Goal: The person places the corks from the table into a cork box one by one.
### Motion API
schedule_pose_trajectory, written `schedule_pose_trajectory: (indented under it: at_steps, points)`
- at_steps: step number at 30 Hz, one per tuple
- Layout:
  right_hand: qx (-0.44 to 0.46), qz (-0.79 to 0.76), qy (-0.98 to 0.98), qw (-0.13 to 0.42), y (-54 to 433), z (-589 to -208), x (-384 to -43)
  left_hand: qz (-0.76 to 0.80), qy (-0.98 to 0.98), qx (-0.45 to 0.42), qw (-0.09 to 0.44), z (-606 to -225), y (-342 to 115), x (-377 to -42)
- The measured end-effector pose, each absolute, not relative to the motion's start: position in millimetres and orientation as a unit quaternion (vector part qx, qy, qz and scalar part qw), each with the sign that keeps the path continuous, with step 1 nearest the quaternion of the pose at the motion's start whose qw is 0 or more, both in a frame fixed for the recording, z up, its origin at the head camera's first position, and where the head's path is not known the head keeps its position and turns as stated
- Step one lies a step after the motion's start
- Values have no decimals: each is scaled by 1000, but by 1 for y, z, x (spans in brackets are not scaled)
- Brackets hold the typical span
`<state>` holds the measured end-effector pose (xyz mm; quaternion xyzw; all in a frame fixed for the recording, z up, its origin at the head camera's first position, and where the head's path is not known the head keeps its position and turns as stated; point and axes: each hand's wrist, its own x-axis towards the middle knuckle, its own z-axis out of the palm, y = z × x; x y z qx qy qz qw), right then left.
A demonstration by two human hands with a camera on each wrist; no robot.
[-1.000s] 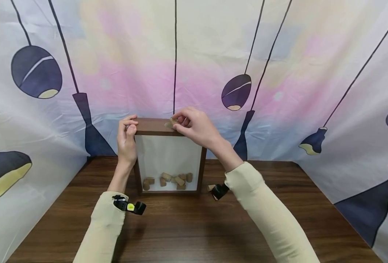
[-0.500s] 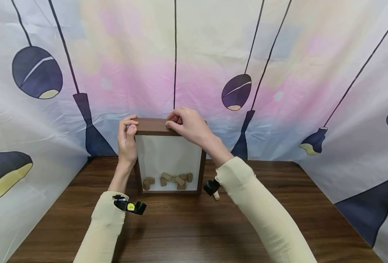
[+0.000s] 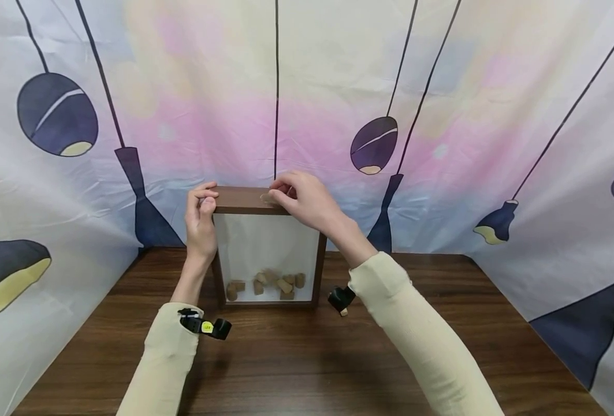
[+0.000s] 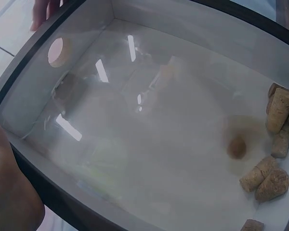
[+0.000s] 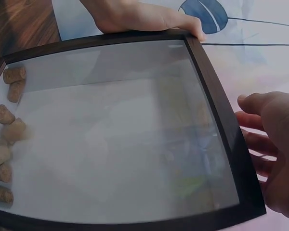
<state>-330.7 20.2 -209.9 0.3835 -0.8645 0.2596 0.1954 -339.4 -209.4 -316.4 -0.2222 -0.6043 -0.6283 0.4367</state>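
Observation:
A shallow brown-framed box [image 3: 244, 197] with a clear front stands upright on the table. My left hand [image 3: 201, 222] grips its upper left corner, thumb toward the front and fingers over the top. Several wine corks [image 3: 286, 286] lie along the bottom inside; one blurred cork [image 4: 237, 147] is in motion just above them. Beside the round hole [image 4: 59, 52] in the top edge, my right hand [image 3: 309, 199] rests with loosely bent fingers. The right wrist view shows its thumb apart from the fingers [image 5: 260, 144], with no cork visible between them.
A loose cork [image 3: 344, 312] lies on the wood-grain table [image 3: 265, 358] right of the box, mostly hidden by the black wrist camera [image 3: 341, 298]. Behind the table hangs a cloth [image 3: 317, 86] printed with lamps.
The right hand brought a cork to the hole, pressed it leftward and let go, then drew slightly back right. That cork now drops inside. The left hand has stayed put.

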Motion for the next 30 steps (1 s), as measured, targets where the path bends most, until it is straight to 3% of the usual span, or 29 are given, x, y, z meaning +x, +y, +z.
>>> schedule_pose_trajectory:
  at_steps: [17,25,30]
  points:
    - [303,372,-824,303,92,-240,-320,-632,-608,-211,431,-311,-207,-332]
    - [286,366,-837,290,117,-256,-317,-628,-611,-208,435,-313,-207,-336]
    - [284,346,-858,252,128,-276,-322,-634,-607,-208,432,-315,-208,-339]
